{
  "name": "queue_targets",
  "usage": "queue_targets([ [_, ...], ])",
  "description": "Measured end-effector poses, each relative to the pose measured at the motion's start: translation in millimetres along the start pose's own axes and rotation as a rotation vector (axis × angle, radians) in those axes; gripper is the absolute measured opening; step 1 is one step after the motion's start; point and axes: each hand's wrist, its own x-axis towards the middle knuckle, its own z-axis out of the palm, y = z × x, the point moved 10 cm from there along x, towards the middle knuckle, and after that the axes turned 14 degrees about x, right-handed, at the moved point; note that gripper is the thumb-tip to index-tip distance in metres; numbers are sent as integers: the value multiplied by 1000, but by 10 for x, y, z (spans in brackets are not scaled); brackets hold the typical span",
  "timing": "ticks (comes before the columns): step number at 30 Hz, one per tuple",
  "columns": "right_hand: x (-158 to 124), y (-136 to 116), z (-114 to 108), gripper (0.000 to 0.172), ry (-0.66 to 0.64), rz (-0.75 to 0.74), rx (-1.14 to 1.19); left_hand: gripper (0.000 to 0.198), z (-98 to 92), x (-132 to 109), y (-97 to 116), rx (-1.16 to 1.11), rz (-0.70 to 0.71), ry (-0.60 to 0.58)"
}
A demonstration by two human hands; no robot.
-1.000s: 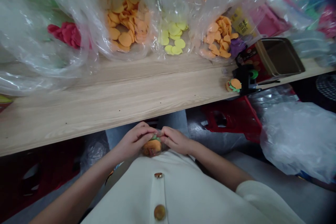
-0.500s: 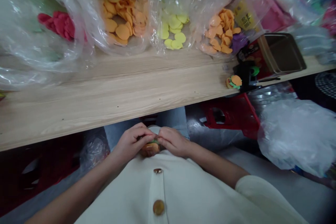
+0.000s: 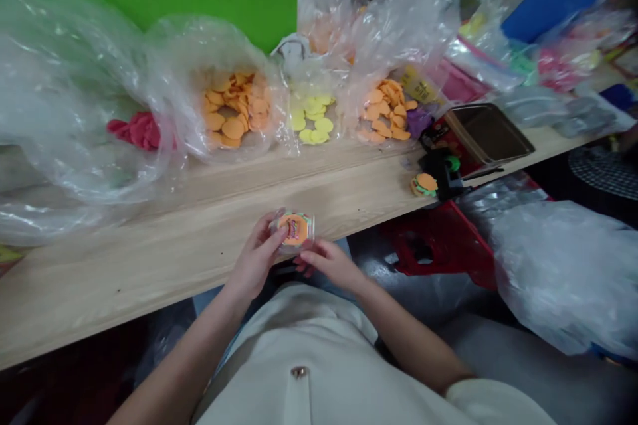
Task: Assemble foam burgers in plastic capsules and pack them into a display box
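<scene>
A person's left hand (image 3: 256,255) grips a toy burger (image 3: 295,229) in clear wrapping over a wooden bench (image 3: 149,272). The right hand (image 3: 329,264) lies open just below it, near bagged orange discs (image 3: 234,121).

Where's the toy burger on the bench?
Head view: the toy burger sits on the wooden bench, right of the right hand, beside a black plastic object.

One head-worn camera looks forward and down, close above the left hand (image 3: 256,255) and right hand (image 3: 329,262), with the wooden bench (image 3: 149,272) just beyond them.
</scene>
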Motion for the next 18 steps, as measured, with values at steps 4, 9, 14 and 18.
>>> queue_targets([
  [4,-30,-127,-105,34,86,-125,144,49,234,137,133,77,55,-54],
  [9,-30,-318,-240,32,141,-301,157,49,634,199,-18,-44,-25,-90],
  [14,-320,-1085,-1311,25,372,-433,-320,40,819,468,34,-76,27,-31],
  [18,-1479,-2016,-3158,22,1220,-628,-196,40,867,739,-199,-26,-189,-114],
])
